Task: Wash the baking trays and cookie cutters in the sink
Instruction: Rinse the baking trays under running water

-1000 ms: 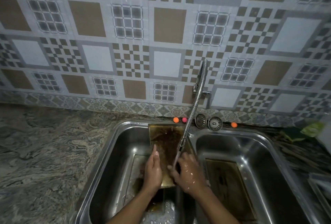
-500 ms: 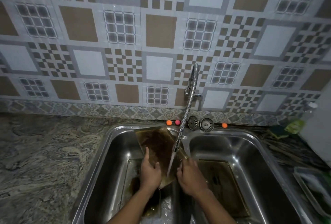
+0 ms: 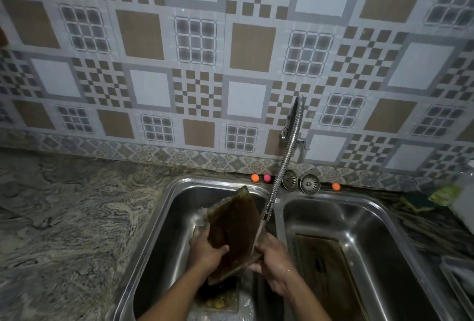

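While we tilt the brown-stained rectangular metal baking tray point(image 3: 232, 228) over the steel sink point(image 3: 164, 230) under the flexible tap's point(image 3: 283, 169) stream, our left hand point(image 3: 205, 254) and right hand point(image 3: 275, 261) grip its lower edge with curled fingers point(image 3: 221, 249). Much seems left: another stained tray point(image 3: 325, 272) lies in the right basin.

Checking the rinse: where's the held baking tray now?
Head view: the baking tray is tilted over the left sink basin, gripped by left hand and right hand, beside the tap spout.
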The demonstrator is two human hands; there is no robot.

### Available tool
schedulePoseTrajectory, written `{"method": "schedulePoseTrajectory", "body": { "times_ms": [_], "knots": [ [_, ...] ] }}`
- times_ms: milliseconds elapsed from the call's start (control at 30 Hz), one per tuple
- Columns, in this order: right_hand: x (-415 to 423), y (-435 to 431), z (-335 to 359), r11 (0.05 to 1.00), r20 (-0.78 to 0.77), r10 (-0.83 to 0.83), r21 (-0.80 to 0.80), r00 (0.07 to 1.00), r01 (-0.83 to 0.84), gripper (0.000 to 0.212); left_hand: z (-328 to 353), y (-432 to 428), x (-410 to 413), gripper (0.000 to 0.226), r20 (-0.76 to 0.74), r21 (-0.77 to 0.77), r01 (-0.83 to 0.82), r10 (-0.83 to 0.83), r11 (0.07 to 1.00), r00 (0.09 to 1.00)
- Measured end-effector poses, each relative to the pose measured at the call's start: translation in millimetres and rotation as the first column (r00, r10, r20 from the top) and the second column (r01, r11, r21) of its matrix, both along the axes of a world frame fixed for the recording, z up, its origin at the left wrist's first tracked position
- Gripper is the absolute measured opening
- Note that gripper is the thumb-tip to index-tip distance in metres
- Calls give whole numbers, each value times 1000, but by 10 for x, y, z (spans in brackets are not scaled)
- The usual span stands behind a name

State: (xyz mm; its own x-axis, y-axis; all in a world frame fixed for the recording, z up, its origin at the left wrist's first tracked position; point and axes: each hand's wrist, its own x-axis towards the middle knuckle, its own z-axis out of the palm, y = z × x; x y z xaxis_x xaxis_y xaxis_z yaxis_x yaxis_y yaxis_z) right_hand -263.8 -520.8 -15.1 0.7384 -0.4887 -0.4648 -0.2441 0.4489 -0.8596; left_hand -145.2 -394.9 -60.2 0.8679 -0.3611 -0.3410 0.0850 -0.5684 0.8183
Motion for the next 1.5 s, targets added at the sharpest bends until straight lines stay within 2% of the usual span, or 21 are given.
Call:
{"method": "schedulePoseTrajectory", "body": {
  "times_ms": [67, 100, 200, 267, 333, 400, 500, 567, 633, 733, 800, 900, 933, 1000, 1067, 1133, 1267, 1300, 1367, 1433, 1500],
  "knots": [
    [2, 65, -87, 914, -105, 61, -393, 993, -97, 26, 25, -84, -1, 75, 100, 37, 34, -38, 999, 994],
    [-3, 101, -128, 833, -150, 89, -531, 985, -157, 27, 127, -129, -35, 69, 101, -45, 69, -64, 997, 993],
    [-39, 247, -116, 667, -213, 162, -696, 964, -266, 36, 409, -293, -153, 61, -103, -332, 119, -161, 936, 982],
    [-81, 314, -78, 610, -175, 259, -733, 950, -301, 49, 457, -389, -199, 63, -240, -417, 50, -163, 907, 957],
    [-131, 349, -86, 524, -181, 410, -756, 894, -393, 63, 438, -407, -189, 63, -342, -441, -107, -56, 891, 938],
    [-164, 346, -69, 477, -217, 518, -730, 827, -490, 71, 438, -361, -133, 53, -332, -434, -187, 36, 882, 943],
    [-203, 268, -45, 566, -167, 424, -719, 890, -404, 53, 437, -267, -60, 55, -356, -414, -263, 111, 871, 928],
    [-216, 172, -35, 509, -257, 360, -751, 897, -420, 44, 430, -215, -58, 58, -449, -404, -341, 140, 849, 882],
    [-190, 19, -53, 444, -435, 323, -714, 840, -541, 49, 390, -178, -81, 59, -523, -406, -395, 146, 824, 840],
    [-33, -192, -32, 448, -622, 220, -620, 751, -644, 79, 364, -117, -154, 61, -602, -420, -455, 134, 785, 787],
    [95, -231, -39, 325, -744, 169, -577, 647, -749, 75, 319, -90, -206, 59, -667, -414, -499, 119, 761, 735],
    [120, -112, 86, 162, -710, 385, -578, 590, -800, 52, 318, -41, -290, 53, -703, -391, -511, 110, 765, 702],
    [105, -101, 101, 150, -685, 454, -572, 570, -807, 49, 309, -36, -298, 52, -714, -388, -513, 102, 766, 693],
    [85, -187, 98, 225, -694, 460, -512, 554, -829, 49, 327, -55, -326, 50, -730, -389, -517, 86, 762, 678],
    [153, -315, 49, 258, -784, 268, -502, 560, -825, 62, 360, -87, -359, 51, -739, -409, -512, 55, 755, 672],
    [229, -305, 27, 218, -831, 126, -509, 541, -833, 65, 392, -92, -396, 52, -742, -424, -515, 41, 745, 670],
    [289, -104, 40, 186, -683, 450, -558, 575, -809, 48, 402, -74, -402, 52, -727, -448, -488, 12, 749, 687],
    [284, -134, 17, 208, -675, 446, -561, 588, -801, 49, 415, -70, -406, 52, -723, -453, -478, 4, 752, 691],
    [347, -316, -74, 306, -703, 257, -592, 663, -746, 57, 450, -59, -405, 51, -715, -463, -454, -18, 761, 698],
    [435, -476, -129, 390, -749, 113, -571, 653, -722, 58, 507, -39, -403, 50, -705, -479, -434, -40, 763, 708],
    [539, -490, -169, 338, -778, 93, -562, 622, -755, 51, 527, -19, -389, 50, -709, -489, -450, -40, 748, 704]
  ]
}}
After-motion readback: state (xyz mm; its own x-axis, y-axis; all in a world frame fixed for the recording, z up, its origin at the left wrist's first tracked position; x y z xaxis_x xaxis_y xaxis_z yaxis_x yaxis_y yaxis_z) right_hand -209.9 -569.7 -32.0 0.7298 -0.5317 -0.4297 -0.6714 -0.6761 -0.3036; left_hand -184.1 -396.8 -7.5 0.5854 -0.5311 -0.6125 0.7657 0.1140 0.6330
